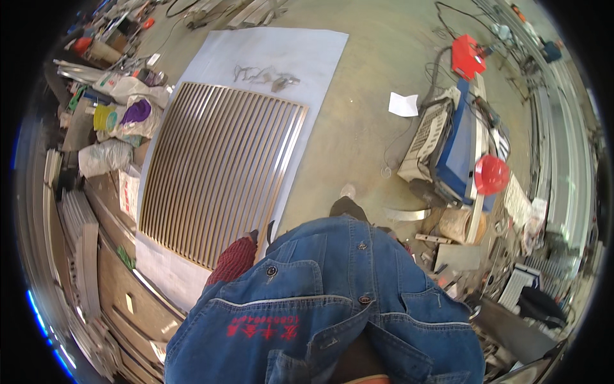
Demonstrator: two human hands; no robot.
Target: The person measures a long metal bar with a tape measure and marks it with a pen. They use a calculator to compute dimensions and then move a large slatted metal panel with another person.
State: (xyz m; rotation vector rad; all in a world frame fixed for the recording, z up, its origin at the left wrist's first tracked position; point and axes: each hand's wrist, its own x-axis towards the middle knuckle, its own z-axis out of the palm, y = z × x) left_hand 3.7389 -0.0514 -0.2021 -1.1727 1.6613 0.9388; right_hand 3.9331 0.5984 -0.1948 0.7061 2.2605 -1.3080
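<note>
A large metal grille of many parallel bars in a frame lies flat on a pale sheet, left of my body. My left arm, in a dark red knitted sleeve, reaches down to the grille's near right corner. Only a small dark part of my left hand shows there, at or beside the frame; its fingers are too hidden to read, and I cannot tell whether it touches the metal. My right hand is out of sight behind my blue denim jacket; a bit of dark red sleeve shows at its right side.
On the right stand a blue bench-like unit, a red helmet, a red box and cables. White paper lies on the floor. Bags and metal profiles crowd the left. A dark tangle lies beyond the grille.
</note>
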